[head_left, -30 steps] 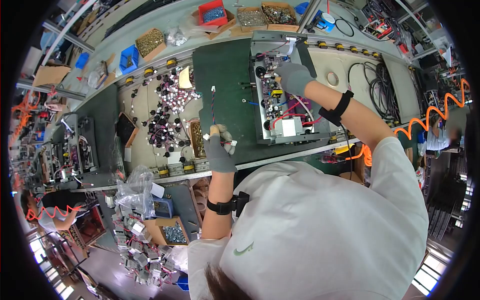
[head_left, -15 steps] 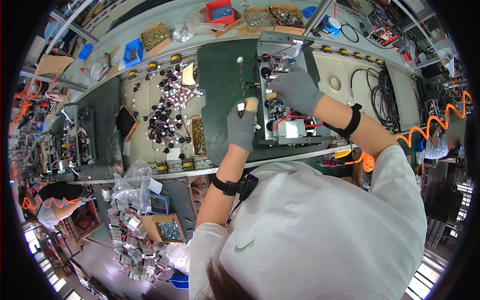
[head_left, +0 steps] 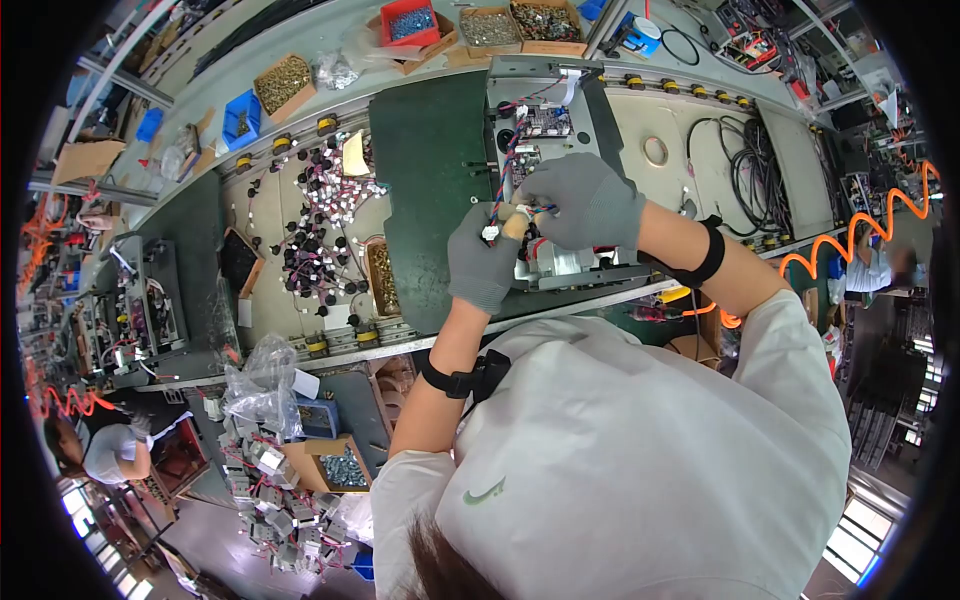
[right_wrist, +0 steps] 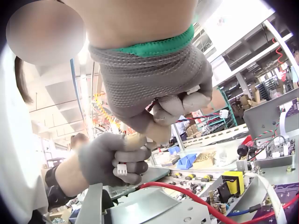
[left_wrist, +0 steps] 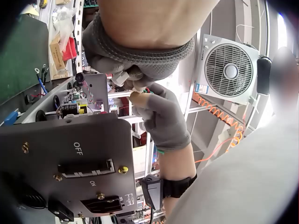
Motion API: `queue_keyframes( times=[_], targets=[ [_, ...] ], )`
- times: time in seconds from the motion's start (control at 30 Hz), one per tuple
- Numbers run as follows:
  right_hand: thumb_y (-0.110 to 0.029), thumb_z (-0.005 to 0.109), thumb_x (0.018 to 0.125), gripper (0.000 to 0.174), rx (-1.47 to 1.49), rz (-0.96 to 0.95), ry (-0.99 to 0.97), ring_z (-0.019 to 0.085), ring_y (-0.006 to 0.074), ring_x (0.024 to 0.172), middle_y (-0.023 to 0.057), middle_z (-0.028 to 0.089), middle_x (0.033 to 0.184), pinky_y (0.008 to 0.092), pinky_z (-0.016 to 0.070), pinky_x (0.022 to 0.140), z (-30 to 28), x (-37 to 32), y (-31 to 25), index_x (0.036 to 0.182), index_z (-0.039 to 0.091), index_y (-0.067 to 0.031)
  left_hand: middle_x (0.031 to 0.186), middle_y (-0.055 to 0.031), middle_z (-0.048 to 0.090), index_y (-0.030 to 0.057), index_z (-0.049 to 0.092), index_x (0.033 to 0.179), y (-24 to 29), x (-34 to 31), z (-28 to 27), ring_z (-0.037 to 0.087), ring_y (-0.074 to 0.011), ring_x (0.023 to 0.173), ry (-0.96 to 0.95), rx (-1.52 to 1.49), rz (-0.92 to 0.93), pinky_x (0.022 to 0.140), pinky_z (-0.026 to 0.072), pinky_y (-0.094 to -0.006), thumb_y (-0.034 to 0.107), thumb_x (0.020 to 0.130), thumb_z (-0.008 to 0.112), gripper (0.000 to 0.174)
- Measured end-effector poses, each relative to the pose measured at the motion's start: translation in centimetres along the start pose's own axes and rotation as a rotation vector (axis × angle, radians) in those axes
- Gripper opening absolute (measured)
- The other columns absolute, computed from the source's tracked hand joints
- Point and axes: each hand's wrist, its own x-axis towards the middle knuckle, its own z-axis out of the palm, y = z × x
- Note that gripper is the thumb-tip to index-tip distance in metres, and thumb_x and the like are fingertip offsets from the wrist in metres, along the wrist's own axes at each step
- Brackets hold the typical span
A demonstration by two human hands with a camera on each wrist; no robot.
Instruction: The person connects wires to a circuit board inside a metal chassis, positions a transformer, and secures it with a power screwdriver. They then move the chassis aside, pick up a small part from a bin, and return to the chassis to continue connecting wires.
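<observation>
Both hands wear grey gloves and meet over the near left side of an open metal chassis (head_left: 625, 272) with circuit boards inside. My left hand (head_left: 480, 262) pinches a twisted red-and-blue cable (head_left: 506, 172) that stretches away over the chassis. A white plug (right_wrist: 122, 169) pokes out below its fingers in the right wrist view. My right hand (head_left: 585, 205) is fingertip to fingertip with the left, pinching wires at the same spot. Another white connector (right_wrist: 193, 88) shows at its fingers. In the left wrist view, the chassis panel (left_wrist: 70, 140) bears OFF and ON markings.
Left of the green mat (head_left: 425, 190) lies a heap of small black-and-white wired parts (head_left: 320, 230). A box of brass-coloured pieces (head_left: 381, 275) stands beside it. Coiled black cable (head_left: 745, 175) lies to the right, and an orange air hose (head_left: 850, 225) hangs near the right arm.
My left hand has moved right with the cable, from beside the chassis to its near left edge. My right hand has come back from the boards to meet it and now pinches wires too.
</observation>
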Motion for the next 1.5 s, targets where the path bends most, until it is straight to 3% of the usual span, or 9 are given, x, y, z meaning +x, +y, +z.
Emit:
queue_keyframes(
  times=[0.17, 0.27, 0.47, 0.7, 0.77, 0.9, 0.97, 1.17, 1.5],
  targets=[
    [-0.026, 0.06, 0.079, 0.026, 0.258, -0.033, -0.068, 0.062, 0.0301, 0.082, 0.0131, 0.064, 0.085, 0.0384, 0.0488, 0.075, 1.4, 0.3, 2.2, 0.098, 0.066, -0.0106, 0.074, -0.0057, 0.062, -0.0004, 0.061, 0.094, -0.8, 0.2, 0.3, 0.054, -0.0095, 0.065, 0.026, -0.142, -0.045, 0.06, 0.0449, -0.0248, 0.013, 0.079, 0.067, 0.021],
    [-0.017, 0.062, 0.076, 0.021, 0.051, -0.098, 0.117, 0.062, 0.0287, 0.076, 0.0105, 0.065, 0.086, 0.0364, 0.0494, 0.069, 2.2, 2.0, 5.3, 0.096, 0.067, -0.0117, 0.074, -0.0046, 0.06, 0.0007, 0.06, 0.097, -2.4, -0.1, 0.7, 0.052, -0.0093, 0.063, 0.004, -0.129, -0.101, 0.059, 0.0441, -0.0245, 0.015, 0.082, 0.065, 0.021],
    [-0.019, 0.059, 0.076, 0.02, -0.43, 0.136, -0.075, 0.063, 0.0265, 0.084, 0.0077, 0.066, 0.087, 0.0381, 0.0493, 0.073, 2.4, 7.3, 10.6, 0.094, 0.069, -0.021, 0.073, -0.0083, 0.058, 0.0019, 0.059, 0.101, -3.5, -1.5, 1.7, 0.053, -0.0118, 0.066, -0.089, -0.103, -0.235, 0.062, 0.0443, -0.0284, 0.014, 0.082, 0.06, 0.023],
    [-0.016, 0.06, 0.075, 0.019, -0.533, 0.114, -0.177, 0.064, 0.0265, 0.084, 0.0058, 0.067, 0.088, 0.0389, 0.0493, 0.073, 2.7, 8.9, 10.0, 0.091, 0.069, -0.0204, 0.077, -0.0086, 0.061, 0.0024, 0.058, 0.104, -6.5, -0.8, 1.2, 0.055, -0.0133, 0.067, 0.071, -0.171, -0.267, 0.065, 0.0458, -0.028, 0.015, 0.084, 0.059, 0.024],
    [-0.015, 0.061, 0.074, 0.019, -0.542, 0.113, -0.214, 0.064, 0.0268, 0.084, 0.0066, 0.066, 0.087, 0.0385, 0.0492, 0.073, 2.4, 9.1, 9.5, 0.091, 0.069, -0.0192, 0.07, 0.0009, 0.054, 0.0045, 0.057, 0.11, -7.5, -0.9, 1.2, 0.046, -0.0046, 0.058, 0.143, -0.197, -0.226, 0.052, 0.0379, -0.0208, 0.013, 0.085, 0.059, 0.026],
    [-0.015, 0.062, 0.073, 0.018, -0.56, 0.018, -0.164, 0.064, 0.0265, 0.084, 0.0072, 0.066, 0.087, 0.0384, 0.049, 0.073, 2.8, 9.5, 9.9, 0.089, 0.069, -0.0182, 0.072, 0.0011, 0.054, 0.0046, 0.057, 0.11, -8.0, -0.8, 0.9, 0.046, -0.0051, 0.058, 0.133, -0.196, -0.251, 0.053, 0.0383, -0.0207, 0.013, 0.085, 0.059, 0.026],
    [-0.015, 0.062, 0.073, 0.017, -0.593, 0.005, -0.201, 0.064, 0.0261, 0.084, 0.0071, 0.066, 0.086, 0.0378, 0.0487, 0.072, 3.0, 9.7, 9.5, 0.089, 0.069, -0.0179, 0.088, -0.0105, 0.063, 0.0052, 0.052, 0.117, -7.7, -0.8, 0.6, 0.059, -0.016, 0.077, -0.01, -0.073, -0.364, 0.072, 0.0465, -0.0289, 0.019, 0.084, 0.059, 0.036],
    [-0.026, 0.068, 0.071, 0.015, -0.509, 0.068, -0.233, 0.063, 0.0251, 0.08, 0.0043, 0.066, 0.082, 0.0374, 0.048, 0.069, 2.7, 10.2, 9.3, 0.082, 0.068, -0.0151, 0.099, -0.0199, 0.063, 0.0098, 0.035, 0.132, -7.2, -0.8, 1.2, 0.06, -0.0373, 0.092, -0.152, 0.109, -0.329, 0.08, 0.0466, -0.0415, 0.029, 0.085, 0.056, 0.055],
    [-0.023, 0.07, 0.068, 0.022, -0.401, 0.176, -0.474, 0.064, 0.0264, 0.084, 0.0104, 0.067, 0.086, 0.0361, 0.0494, 0.072, 1.5, 13.1, 10.0, 0.087, 0.07, -0.012, 0.102, -0.0276, 0.06, 0.0116, 0.018, 0.14, -6.5, -0.6, 1.9, 0.058, -0.0438, 0.091, -0.343, 0.269, -0.376, 0.08, 0.0454, -0.0466, 0.032, 0.09, 0.046, 0.06]
  ],
)
